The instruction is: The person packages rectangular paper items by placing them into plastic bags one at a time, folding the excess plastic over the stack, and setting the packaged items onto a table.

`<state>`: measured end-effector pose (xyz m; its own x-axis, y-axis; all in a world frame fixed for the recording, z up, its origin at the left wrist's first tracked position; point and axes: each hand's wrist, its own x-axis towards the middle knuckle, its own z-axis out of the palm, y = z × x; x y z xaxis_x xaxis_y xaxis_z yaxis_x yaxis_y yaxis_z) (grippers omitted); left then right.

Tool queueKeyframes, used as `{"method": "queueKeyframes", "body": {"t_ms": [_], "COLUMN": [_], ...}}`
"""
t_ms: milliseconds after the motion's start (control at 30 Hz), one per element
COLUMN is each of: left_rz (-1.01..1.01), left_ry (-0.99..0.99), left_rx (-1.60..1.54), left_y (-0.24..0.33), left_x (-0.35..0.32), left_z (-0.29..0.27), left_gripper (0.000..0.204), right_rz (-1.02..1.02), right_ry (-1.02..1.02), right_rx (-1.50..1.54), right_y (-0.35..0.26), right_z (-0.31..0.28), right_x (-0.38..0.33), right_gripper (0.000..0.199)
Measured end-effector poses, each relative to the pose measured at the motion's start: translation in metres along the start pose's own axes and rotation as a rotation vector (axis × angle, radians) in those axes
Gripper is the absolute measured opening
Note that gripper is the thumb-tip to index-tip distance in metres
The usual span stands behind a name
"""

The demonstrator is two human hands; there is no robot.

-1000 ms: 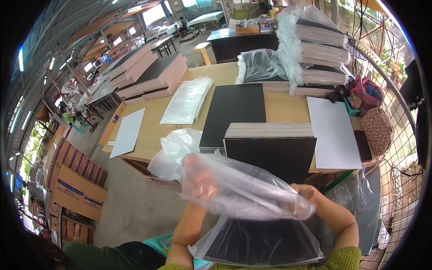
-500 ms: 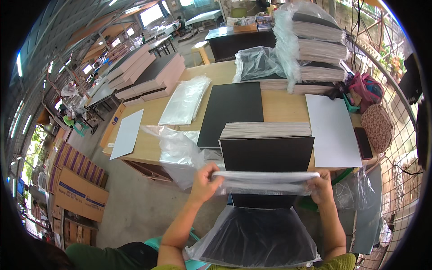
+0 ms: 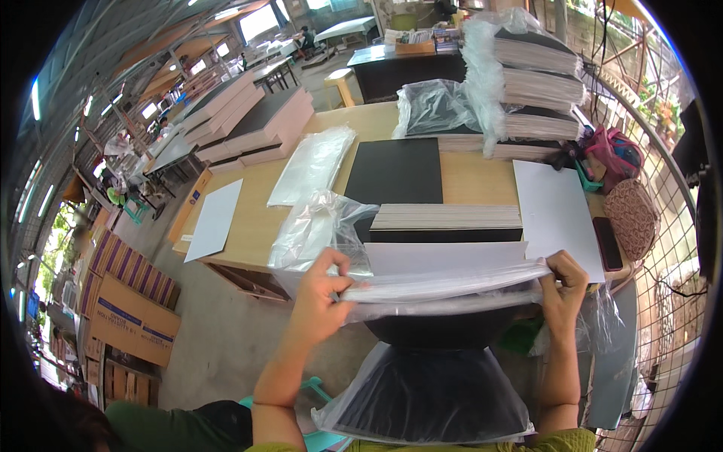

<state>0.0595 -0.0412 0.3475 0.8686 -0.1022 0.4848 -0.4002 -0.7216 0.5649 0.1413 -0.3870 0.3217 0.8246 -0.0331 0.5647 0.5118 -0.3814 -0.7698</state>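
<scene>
My left hand (image 3: 324,295) and my right hand (image 3: 565,292) each pinch one end of a gathered clear plastic bag (image 3: 452,285), stretched between them. Beneath the gathered plastic hangs the lower part of a black board (image 3: 444,328). A pale board surface (image 3: 448,256) shows just beyond the plastic; whether it belongs to the same board I cannot tell. Closest to me, a black board in a clear plastic bag (image 3: 422,395) lies across my lap. Beyond my hands, a stack of boards (image 3: 444,217) stands on edge at the table's near side.
On the wooden table (image 3: 474,177) are a flat black board (image 3: 395,169), clear bags (image 3: 312,166), a white sheet (image 3: 557,218) and a phone (image 3: 607,242). Wrapped board stacks (image 3: 535,87) rise behind. Cartons (image 3: 135,320) stand left; a wire fence (image 3: 670,279) runs right.
Both hands have risen and moved slightly apart with the gathered plastic. A pale board surface now shows behind it, where a black face was. Loose plastic at left has shifted up onto the table.
</scene>
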Motion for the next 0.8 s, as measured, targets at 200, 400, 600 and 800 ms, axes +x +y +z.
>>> {"method": "queueKeyframes", "body": {"t_ms": [200,400,600,800], "left_rz": [-0.891,-0.999,-0.848,-1.083], "left_ry": [-0.482,-0.583,-0.777,-0.647], "left_rx": [-0.899,-1.218,-1.204,-1.208], "left_y": [-0.023,-0.05,-0.111,-0.121], "left_x": [0.001,-0.046,-0.112,-0.171], "left_z": [0.001,0.033,0.069,0.11], "left_gripper": [0.018,0.026,0.029,0.02], "right_rz": [0.445,0.939,0.828,1.166], "right_ry": [-0.47,-0.641,-0.836,-0.905], "right_rx": [0.206,0.678,0.834,0.653], "right_y": [-0.014,0.001,0.054,0.073], "right_z": [-0.028,-0.024,-0.038,-0.041], "right_x": [0.004,-0.024,-0.082,-0.125], "right_gripper": [0.009,0.011,0.022,0.018]}}
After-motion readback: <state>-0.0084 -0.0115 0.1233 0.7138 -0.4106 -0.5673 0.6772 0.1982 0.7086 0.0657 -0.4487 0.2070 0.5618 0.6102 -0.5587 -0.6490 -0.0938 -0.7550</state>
